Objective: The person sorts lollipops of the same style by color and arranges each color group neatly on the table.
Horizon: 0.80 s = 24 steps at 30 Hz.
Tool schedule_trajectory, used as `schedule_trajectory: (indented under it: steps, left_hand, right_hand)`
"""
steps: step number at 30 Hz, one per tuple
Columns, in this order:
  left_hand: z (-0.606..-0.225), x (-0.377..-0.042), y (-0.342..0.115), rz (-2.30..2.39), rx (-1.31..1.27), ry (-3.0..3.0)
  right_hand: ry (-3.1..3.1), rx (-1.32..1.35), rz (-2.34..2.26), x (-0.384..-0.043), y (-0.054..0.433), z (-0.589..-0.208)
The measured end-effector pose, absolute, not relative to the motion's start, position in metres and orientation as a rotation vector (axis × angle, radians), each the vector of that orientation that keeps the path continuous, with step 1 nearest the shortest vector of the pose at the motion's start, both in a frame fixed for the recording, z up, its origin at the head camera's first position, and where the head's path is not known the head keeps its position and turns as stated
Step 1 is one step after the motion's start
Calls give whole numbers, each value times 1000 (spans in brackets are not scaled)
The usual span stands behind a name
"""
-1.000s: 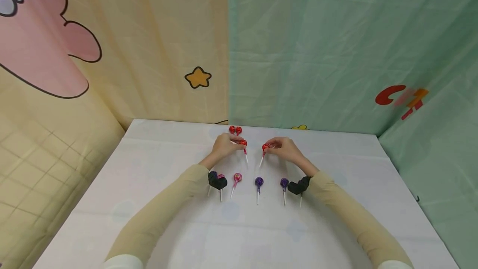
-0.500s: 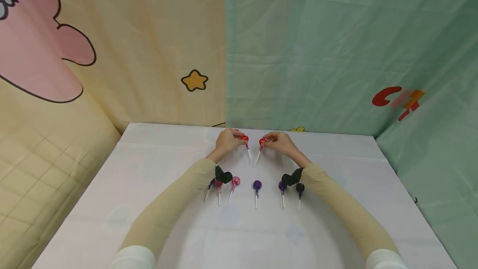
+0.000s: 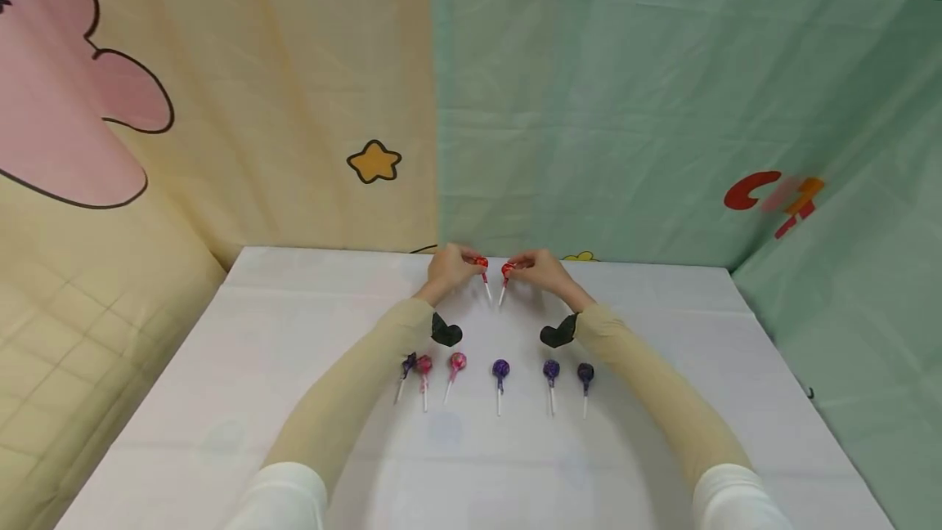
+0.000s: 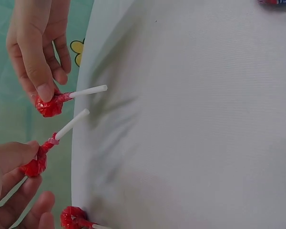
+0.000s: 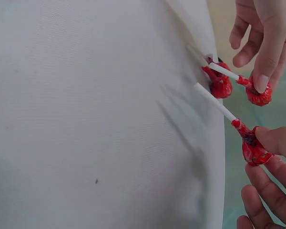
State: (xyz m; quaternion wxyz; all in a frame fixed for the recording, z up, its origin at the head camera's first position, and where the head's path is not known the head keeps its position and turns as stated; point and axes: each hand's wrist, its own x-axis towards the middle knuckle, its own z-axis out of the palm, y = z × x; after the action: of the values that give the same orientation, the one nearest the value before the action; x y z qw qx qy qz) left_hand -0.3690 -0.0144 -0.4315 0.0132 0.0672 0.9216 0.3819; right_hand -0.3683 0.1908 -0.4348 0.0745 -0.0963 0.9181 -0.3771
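Near the table's far edge my left hand (image 3: 449, 270) pinches a red lollipop (image 4: 35, 164) by its wrapped head, the white stick pointing toward me. Just to the right, my right hand (image 3: 545, 272) pinches another red lollipop (image 5: 256, 150) the same way. The two heads are close but apart, and both appear raised off the table. In the right wrist view more red lollipop (image 5: 221, 85) wrapping lies at the table edge beyond the held ones; the left wrist view shows a red lollipop (image 4: 74, 218) beside my left hand. In the head view my left hand hides these.
Across the middle of the white table (image 3: 471, 464) lies a row: a dark purple lollipop (image 3: 409, 363), two pink lollipops (image 3: 457, 361), and several purple lollipops (image 3: 500, 369) further right. Behind the far edge hangs a yellow and green curtain (image 3: 574, 105).
Both hands have moved toward the far edge with their red lollipops, and the two lollipops have come closer together. The red lollipops at the back have become hidden behind my left hand.
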Motion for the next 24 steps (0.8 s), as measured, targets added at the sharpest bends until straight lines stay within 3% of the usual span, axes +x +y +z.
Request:
schedule_trajectory:
  steps: [24]
  left_hand:
    - [-449,-385,15,1275,251,2901]
  right_hand:
    - [2732,-288,-1166,-393,195,-443]
